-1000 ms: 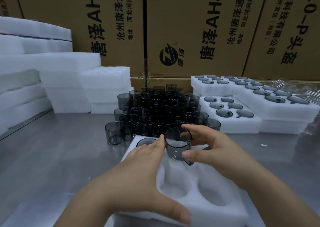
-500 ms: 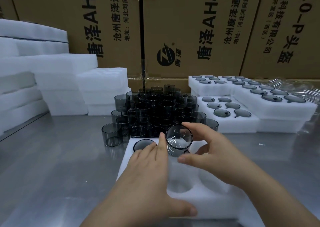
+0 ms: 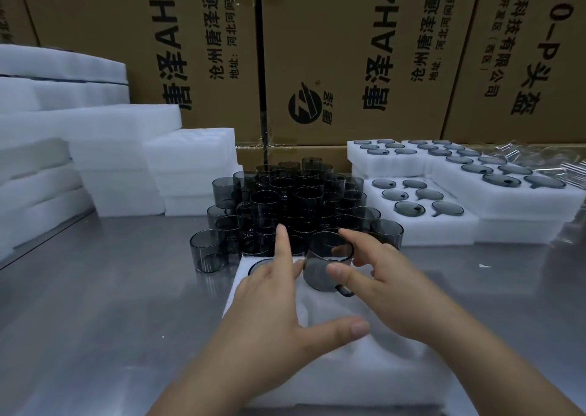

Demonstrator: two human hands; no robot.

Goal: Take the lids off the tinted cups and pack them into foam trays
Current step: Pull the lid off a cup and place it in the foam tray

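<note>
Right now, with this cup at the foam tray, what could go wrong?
1. The tinted cup is tilted, pinched only by thumb and fingertip of the right hand; it could slip.
2. Its handle may snag on the foam tray.
3. The stacked cups stand close behind; the left hand might knock them.

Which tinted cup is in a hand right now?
The handled cup over the near foam tray, pinched by the right hand; the other cups stand piled behind it.

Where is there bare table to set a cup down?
Bare steel table left of the near foam tray, up to the stacked foam; a smaller patch right of it, before the filled trays. Crowded behind the tray: massed tinted cups.
</note>
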